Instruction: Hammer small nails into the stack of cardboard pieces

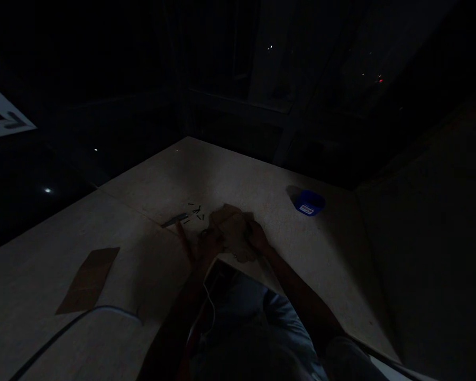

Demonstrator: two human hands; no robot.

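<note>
In the head view a brown, uneven-edged piece, cardboard or cloth, lies at the near edge of the pale surface; the dark makes its kind hard to tell. My right hand is closed on its right side. At its left edge my left hand is closed on it too, though the fingers are mostly in shadow. Just left of that hand is a hammer with a wooden handle, its head pointing away from me. Several nails are scattered beside the hammer head.
A blue plastic tub with a white label stands at the back right. To the left lies a flat piece of cardboard, with a grey cable curving near it. Dark window panes border the pale surface.
</note>
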